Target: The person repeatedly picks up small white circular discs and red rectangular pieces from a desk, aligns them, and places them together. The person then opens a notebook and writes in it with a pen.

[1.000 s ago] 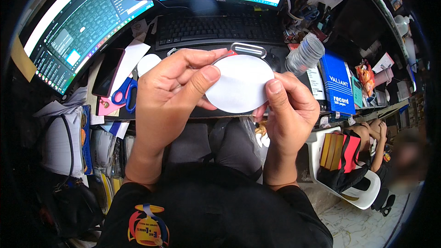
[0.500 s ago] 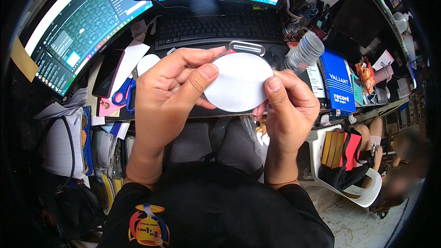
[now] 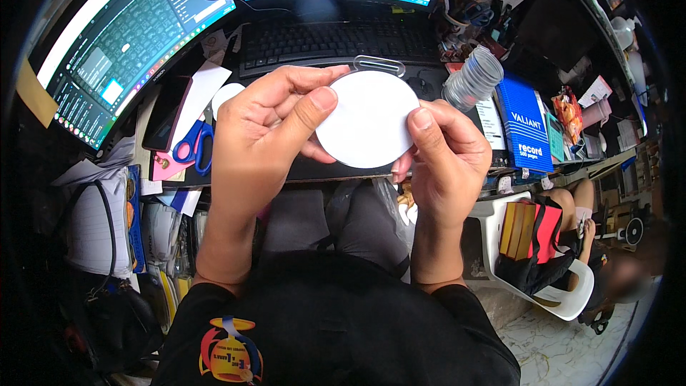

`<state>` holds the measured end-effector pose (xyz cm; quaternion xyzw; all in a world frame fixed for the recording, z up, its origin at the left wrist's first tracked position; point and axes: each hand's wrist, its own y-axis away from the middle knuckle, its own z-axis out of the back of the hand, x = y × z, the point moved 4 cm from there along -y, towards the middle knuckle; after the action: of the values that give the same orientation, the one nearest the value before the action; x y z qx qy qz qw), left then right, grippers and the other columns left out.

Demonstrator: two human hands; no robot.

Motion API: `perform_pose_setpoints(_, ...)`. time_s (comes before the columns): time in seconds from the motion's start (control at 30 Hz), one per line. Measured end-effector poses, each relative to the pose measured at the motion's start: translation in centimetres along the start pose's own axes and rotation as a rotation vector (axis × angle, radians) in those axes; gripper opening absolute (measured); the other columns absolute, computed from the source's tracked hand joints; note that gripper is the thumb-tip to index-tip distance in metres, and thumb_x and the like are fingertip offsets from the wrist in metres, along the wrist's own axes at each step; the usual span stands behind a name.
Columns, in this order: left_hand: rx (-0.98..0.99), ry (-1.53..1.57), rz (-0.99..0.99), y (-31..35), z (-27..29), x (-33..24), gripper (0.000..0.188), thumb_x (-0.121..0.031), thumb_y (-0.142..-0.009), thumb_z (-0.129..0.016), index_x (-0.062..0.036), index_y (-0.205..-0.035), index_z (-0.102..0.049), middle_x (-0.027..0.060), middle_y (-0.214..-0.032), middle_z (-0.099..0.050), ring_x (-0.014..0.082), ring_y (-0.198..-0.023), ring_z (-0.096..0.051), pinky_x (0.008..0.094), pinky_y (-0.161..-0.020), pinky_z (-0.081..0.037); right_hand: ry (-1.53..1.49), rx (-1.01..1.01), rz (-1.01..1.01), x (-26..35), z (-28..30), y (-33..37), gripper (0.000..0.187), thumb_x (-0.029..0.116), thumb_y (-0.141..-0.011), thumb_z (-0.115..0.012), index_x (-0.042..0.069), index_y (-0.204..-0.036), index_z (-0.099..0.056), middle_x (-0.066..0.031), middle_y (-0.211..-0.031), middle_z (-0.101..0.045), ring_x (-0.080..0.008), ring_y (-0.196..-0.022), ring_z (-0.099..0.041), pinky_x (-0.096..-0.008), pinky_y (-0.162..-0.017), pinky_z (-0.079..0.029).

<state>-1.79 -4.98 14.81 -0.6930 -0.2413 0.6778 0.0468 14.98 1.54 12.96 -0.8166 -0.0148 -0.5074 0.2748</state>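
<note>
White disc: in front of the keyboard, slightly higher than a moment ago, so its face shows more fully
Left hand: pinching its left rim
Right hand: pinching its right rim

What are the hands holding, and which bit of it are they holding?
A flat, round, white disc. The left hand holds it by its left edge, the right hand by its right edge.
</note>
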Motion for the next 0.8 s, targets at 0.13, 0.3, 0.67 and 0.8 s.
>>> perform_pose_setpoints(0.13,0.003,0.007,-0.012,-0.2,0.0,0.3,0.029,-0.011,-0.094,-0.058,0.0079,-0.116,-0.06,0.0147,-0.094,-0.07,0.0145,-0.079,-0.069,0.0194,-0.058,-0.055,0.006,0.004,-0.002,-0.1,0.1,-0.1,0.015,0.005,-0.089,-0.066,-0.007,-0.097,-0.067,-0.0089,-0.077,-0.063,-0.0095,-0.054,-0.059,-0.0192,-0.046,-0.046)
perform_pose_setpoints(0.3,0.005,0.034,0.016,-0.1,0.0,0.4,0.029,-0.011,-0.094,-0.058,0.0076,-0.117,-0.06,0.0149,-0.094,-0.07,0.014,-0.079,-0.069,0.0193,-0.058,-0.056,-0.02,0.012,-0.014,-0.3,0.1,-0.1,0.015,0.004,-0.089,-0.066,-0.008,-0.098,-0.067,-0.0093,-0.078,-0.063,-0.0096,-0.054,-0.059,-0.0192,-0.046,-0.046)
perform_pose_setpoints(0.67,-0.018,-0.026,-0.009,0.2,-0.8,0.9,0.025,-0.008,-0.094,-0.06,0.0051,-0.115,-0.062,0.0117,-0.094,-0.07,0.0095,-0.079,-0.067,0.0172,-0.062,-0.052,0.168,-0.042,0.023,-0.3,-0.2,-1.2,0.017,0.004,-0.083,-0.072,-0.001,-0.096,-0.064,-0.0035,-0.085,-0.061,-0.0065,-0.071,-0.057,-0.0182,-0.061,-0.046)
perform_pose_setpoints(0.8,-0.038,-0.242,-0.077,0.6,-2.1,1.5,0.02,-0.007,-0.094,-0.06,0.0027,-0.11,-0.066,0.0073,-0.092,-0.07,0.0034,-0.074,-0.062,0.0147,-0.058,-0.048,0.423,0.001,0.051,-0.9,-1.0,-1.8,0.022,0.008,-0.077,-0.079,0.002,-0.09,-0.062,-0.0023,-0.084,-0.061,-0.0083,-0.078,-0.057,-0.0225,-0.07,-0.047)
